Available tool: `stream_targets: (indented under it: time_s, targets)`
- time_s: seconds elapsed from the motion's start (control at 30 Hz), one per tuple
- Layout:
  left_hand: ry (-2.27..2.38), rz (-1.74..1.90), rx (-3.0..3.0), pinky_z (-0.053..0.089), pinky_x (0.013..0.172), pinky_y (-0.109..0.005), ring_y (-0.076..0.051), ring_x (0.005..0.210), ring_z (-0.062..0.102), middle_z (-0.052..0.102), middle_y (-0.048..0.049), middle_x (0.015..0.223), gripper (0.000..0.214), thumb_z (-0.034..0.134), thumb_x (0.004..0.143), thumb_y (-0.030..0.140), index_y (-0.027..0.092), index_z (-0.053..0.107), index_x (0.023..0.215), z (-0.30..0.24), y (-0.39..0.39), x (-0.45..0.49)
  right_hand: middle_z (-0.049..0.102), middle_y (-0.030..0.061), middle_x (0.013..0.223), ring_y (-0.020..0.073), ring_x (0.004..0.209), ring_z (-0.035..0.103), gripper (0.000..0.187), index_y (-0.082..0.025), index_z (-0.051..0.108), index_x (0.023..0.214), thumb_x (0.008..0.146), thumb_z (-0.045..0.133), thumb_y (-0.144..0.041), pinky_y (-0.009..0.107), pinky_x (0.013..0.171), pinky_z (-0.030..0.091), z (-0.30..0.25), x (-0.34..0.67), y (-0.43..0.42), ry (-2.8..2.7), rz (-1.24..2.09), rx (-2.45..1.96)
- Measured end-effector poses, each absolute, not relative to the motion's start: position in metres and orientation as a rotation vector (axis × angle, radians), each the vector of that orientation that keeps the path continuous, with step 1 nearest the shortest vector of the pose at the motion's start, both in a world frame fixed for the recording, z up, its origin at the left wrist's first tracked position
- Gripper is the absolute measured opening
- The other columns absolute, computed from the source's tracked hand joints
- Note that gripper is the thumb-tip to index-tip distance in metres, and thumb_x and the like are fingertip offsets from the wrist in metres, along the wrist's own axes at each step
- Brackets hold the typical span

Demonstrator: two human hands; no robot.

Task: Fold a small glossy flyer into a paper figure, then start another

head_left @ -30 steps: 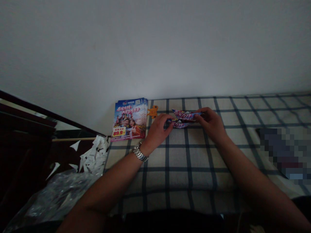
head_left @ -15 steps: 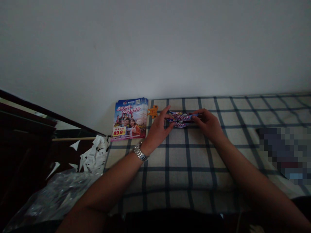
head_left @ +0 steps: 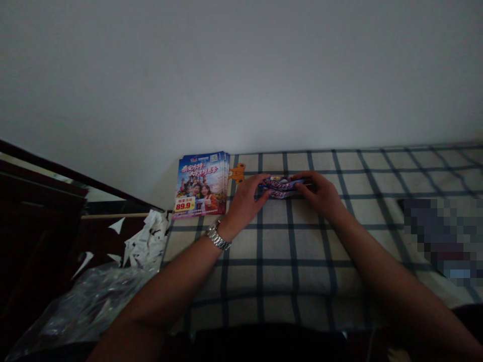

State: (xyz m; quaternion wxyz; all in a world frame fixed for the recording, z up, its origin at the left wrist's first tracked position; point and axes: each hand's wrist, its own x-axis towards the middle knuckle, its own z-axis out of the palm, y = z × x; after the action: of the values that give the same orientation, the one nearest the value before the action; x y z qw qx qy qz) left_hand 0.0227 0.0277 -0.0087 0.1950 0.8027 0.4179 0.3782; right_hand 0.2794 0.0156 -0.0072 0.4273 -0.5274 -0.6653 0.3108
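A flyer folded into a narrow purple strip lies on the checked cloth near the wall. My left hand, with a metal watch on the wrist, pinches the strip's left end. My right hand presses its fingers on the strip's right end. Both hands are closed on the folded paper. A stack of colourful flyers with a yellow 89.9 price tag lies just left of my left hand.
A small orange bear-shaped clip sits between the stack and the strip. Torn white paper scraps and a clear plastic bag lie at the left. A blurred dark object rests at the right. A white wall stands behind.
The strip has been folded flatter and narrower. My right hand slid left along it, and my left fingers, stretched out half a second ago, have closed on its left end.
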Motion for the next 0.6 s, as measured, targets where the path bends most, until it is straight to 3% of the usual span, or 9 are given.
stream_targets:
  time_s: [0.6]
  targets:
    - [1.195, 1.080, 2.246, 0.055, 0.097, -0.039, -0.021, 0.107, 0.065, 0.067, -0.0047, 0.114, 0.025, 0.070, 0.097, 0.019, 0.023, 0.059, 0.119, -0.0103, 0.0296, 0.0210, 0.078, 0.0079, 0.116, 0.0287, 0.104, 0.073, 0.030, -0.027, 0.071, 0.125, 0.100, 0.061, -0.039, 0.048, 0.093, 0.059, -0.0048, 0.2807, 0.0147, -1.951, 0.588, -1.320]
